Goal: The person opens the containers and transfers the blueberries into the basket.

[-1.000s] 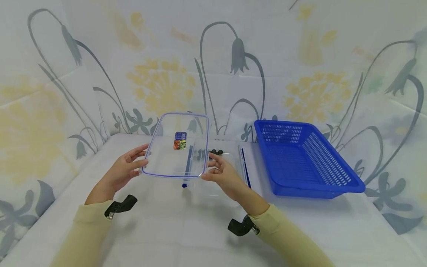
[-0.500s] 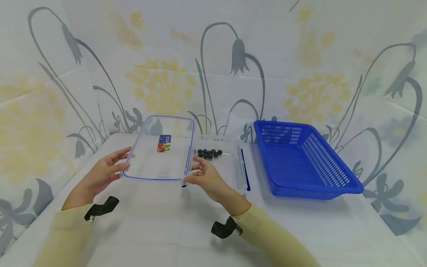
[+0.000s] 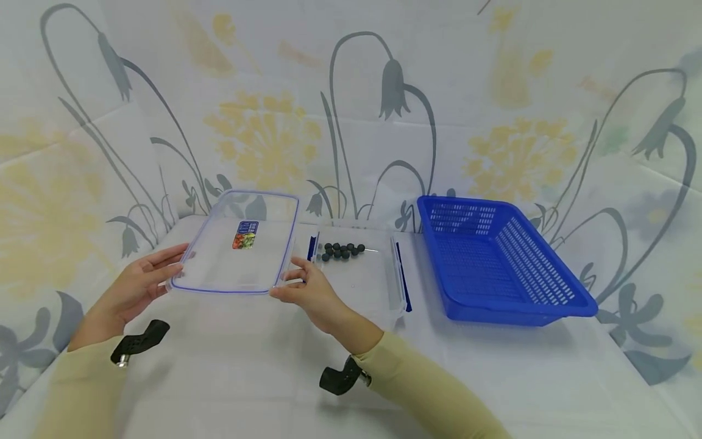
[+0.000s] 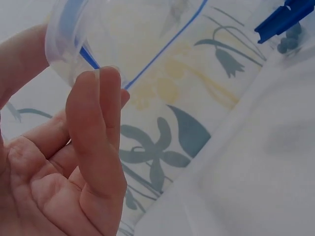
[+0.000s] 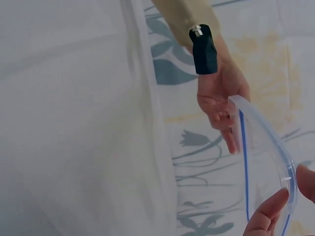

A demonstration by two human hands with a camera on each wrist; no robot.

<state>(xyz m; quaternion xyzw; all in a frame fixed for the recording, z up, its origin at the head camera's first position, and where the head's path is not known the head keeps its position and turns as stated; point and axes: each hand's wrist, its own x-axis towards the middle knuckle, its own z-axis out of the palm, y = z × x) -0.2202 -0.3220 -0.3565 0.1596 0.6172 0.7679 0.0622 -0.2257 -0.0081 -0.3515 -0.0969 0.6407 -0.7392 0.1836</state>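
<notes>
Both hands hold a clear plastic lid (image 3: pixel 219 268) with a blue seal line and a colourful label, tilted up left of centre. My left hand (image 3: pixel 128 289) grips its left edge; in the left wrist view that hand (image 4: pixel 91 152) has its fingertips at the lid's rim (image 4: pixel 61 44). At the opposite edge my right hand (image 3: pixel 318 299) pinches the near right corner, and the right wrist view shows its thumb and fingers (image 5: pixel 268 211) on either side of the rim. Right of the lid stands a clear container (image 3: pixel 362 289) with blue side clips, holding several small dark balls (image 3: pixel 342 251).
A blue perforated plastic basket (image 3: pixel 471 262) stands on the right side of the white-covered table (image 3: pixel 247 378). Behind rises a flower-printed cloth (image 3: pixel 373 140). A black mount (image 3: pixel 139 341) is strapped at each wrist.
Both hands have carried the lid leftwards, from over the container to its left side. The dark balls and the container's left blue clip have come into plain view.
</notes>
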